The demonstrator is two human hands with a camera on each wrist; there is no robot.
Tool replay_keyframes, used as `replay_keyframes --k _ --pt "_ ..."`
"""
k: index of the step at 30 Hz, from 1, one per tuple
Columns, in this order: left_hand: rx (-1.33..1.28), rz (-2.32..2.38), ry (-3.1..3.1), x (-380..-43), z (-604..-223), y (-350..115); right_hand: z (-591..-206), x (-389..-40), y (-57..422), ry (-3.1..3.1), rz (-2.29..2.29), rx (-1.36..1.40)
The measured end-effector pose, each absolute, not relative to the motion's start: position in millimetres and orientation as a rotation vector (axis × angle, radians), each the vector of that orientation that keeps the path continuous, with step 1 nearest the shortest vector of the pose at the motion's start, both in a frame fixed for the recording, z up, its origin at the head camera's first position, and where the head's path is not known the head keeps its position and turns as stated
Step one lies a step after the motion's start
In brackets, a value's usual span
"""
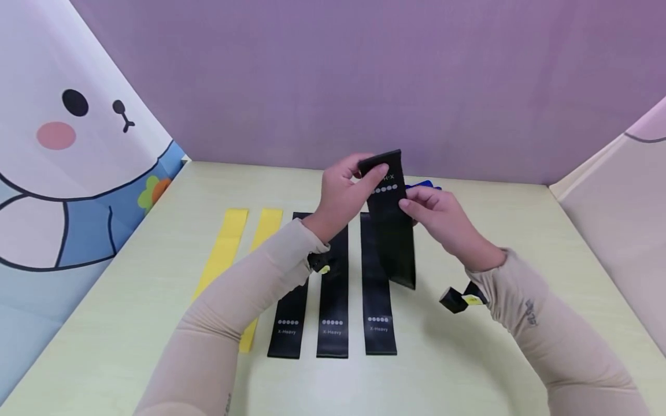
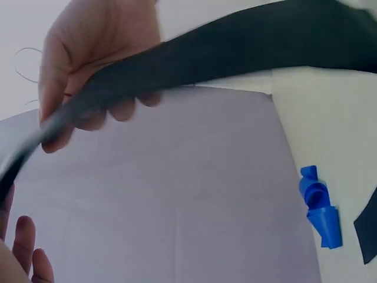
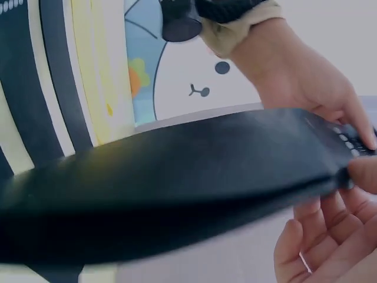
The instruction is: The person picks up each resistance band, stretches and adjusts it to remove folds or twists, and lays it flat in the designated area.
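Observation:
A black resistance band hangs above the table, its lower end tilted toward the right. My left hand pinches its top end, the thumb lying by a row of pale dots. At the band's right edge, my right hand pinches it between thumb and fingers. The right wrist view shows the held band close up, its two layers slightly parted along the edge. Beneath and left of it, three more black bands lie flat side by side, including one marked X-Heavy that is partly covered.
Two yellow bands lie left of the black ones, partly behind my left sleeve. A crumpled blue band lies near the table's back edge. A purple panel stands behind the table, and printed panels flank it.

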State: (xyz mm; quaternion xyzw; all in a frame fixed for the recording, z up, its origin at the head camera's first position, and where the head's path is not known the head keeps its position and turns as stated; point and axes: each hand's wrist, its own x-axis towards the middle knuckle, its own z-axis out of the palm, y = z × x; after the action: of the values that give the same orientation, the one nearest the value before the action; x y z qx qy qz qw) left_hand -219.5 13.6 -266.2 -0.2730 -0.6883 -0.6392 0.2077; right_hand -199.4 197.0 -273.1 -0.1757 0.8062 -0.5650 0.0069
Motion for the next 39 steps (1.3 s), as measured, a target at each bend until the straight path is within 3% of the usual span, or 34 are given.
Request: replay_keyframes --k 15,24,39 --pt "-0.856 -1.716 -1.855 -214 -238 13 -328 -193 182 2.455 -1.596 -0.597" --pt "-0.883 -1.644 -1.801 -214 -226 7 -359 -191 180 2.455 -1.531 -0.485" --pt "-0.62 -1.784 -1.788 -223 -252 -36 -355 -210 230 2.431 -1.437 -0.627"
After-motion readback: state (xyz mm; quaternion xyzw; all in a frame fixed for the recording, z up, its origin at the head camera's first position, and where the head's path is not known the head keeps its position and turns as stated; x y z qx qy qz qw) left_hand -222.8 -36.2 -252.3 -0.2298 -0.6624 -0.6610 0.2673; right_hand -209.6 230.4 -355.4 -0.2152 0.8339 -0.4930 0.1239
